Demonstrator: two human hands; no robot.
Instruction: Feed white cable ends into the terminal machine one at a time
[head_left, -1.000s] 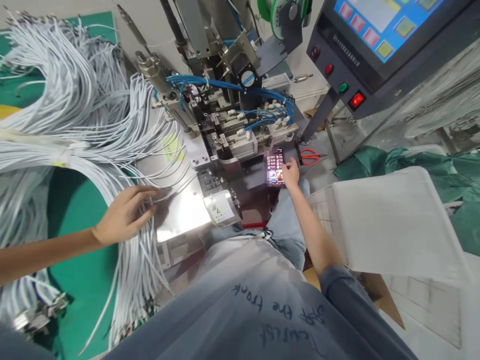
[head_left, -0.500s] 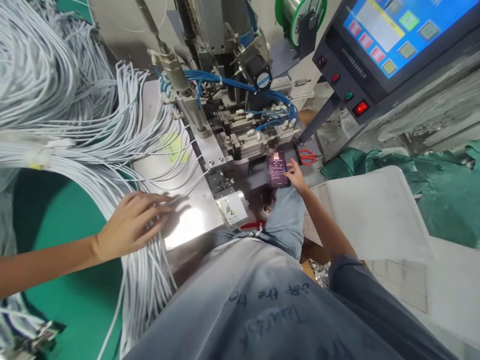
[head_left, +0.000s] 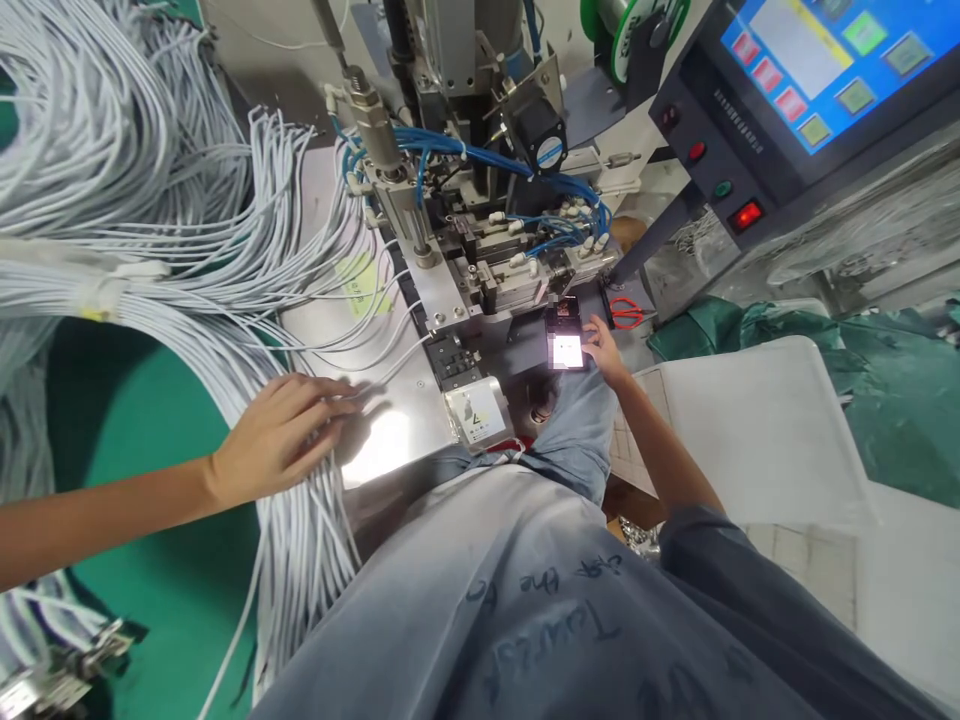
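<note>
My left hand (head_left: 289,435) rests palm down over the grey cables (head_left: 300,540) at the edge of the metal plate (head_left: 409,400), fingers spread, the fingertips beside a single cable that runs into the machine (head_left: 457,300). Near the machine's front, my right hand (head_left: 600,348) is at the right edge of a phone (head_left: 566,335), its fingers apart and bent toward the screen. The phone lies on a dark surface above my knee, with a bright white panel on its lower half.
Red-handled cutters (head_left: 626,313) lie right of the phone. A control screen (head_left: 825,60) stands at upper right, with a green wire spool (head_left: 622,40) beside it. Large cable bundles (head_left: 112,150) fill the left. A white plastic sheet (head_left: 750,430) is at right.
The phone's screen has changed from dark to a bright white lower part. The whole view has shifted slightly, while both hands keep nearly the same places.
</note>
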